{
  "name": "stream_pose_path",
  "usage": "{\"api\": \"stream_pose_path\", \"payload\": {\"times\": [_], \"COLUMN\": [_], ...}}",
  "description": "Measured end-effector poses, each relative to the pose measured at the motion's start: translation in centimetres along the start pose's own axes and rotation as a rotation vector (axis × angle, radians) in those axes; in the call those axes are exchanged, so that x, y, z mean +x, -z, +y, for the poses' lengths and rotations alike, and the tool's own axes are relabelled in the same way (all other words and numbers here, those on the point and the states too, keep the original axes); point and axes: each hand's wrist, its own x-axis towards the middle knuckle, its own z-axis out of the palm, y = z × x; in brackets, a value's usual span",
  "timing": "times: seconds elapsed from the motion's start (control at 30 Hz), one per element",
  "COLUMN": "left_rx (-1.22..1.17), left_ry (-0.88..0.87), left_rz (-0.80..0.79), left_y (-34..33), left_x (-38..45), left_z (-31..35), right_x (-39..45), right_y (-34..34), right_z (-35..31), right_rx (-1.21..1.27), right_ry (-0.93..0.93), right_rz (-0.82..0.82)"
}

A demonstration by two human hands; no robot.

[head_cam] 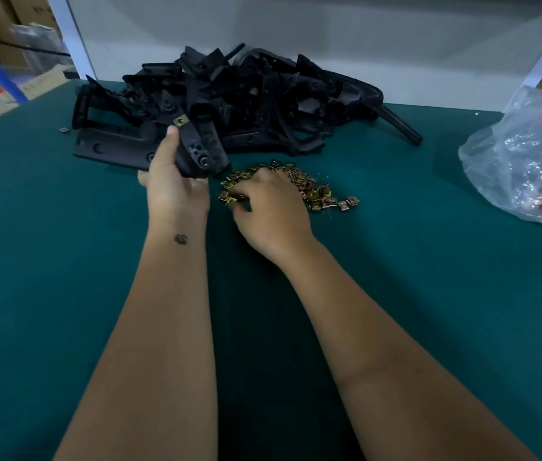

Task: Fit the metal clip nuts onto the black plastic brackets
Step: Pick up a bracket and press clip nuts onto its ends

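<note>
My left hand (171, 181) grips a black plastic bracket (196, 151), thumb up along its side. A brass clip nut (180, 121) sits on the bracket's upper end. My right hand (268, 207) rests on the near left part of a loose heap of brass clip nuts (313, 191), fingers curled down among them. Whether a nut is between the fingertips is hidden. A big pile of black plastic brackets (246, 98) lies behind both hands on the green table (63, 261).
A clear plastic bag (525, 161) with more metal parts lies at the right. One stray clip nut (63, 130) lies left of the bracket pile. A white wall panel (296, 28) closes the back. Boxes and a blue frame stand beyond the table's left edge.
</note>
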Motion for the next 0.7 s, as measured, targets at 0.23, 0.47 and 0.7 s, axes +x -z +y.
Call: {"api": "stream_pose_path", "payload": {"times": [0.23, 0.47, 0.7], "left_rx": [0.109, 0.121, 0.217], "left_ry": [0.067, 0.158, 0.316], "left_rz": [-0.039, -0.094, -0.263], "left_y": [-0.4, -0.9, -1.3], "left_x": [0.1, -0.1, -1.5], "left_z": [-1.1, -1.8, -2.9], "right_x": [0.4, -0.5, -0.4], "right_y": [0.1, 1.6, 3.8], "right_z": [0.1, 1.3, 3.7], "right_rx": [-0.044, 0.386, 1.054], "right_ry": [-0.004, -0.126, -0.444], "right_rz": [-0.047, -0.037, 0.263]}}
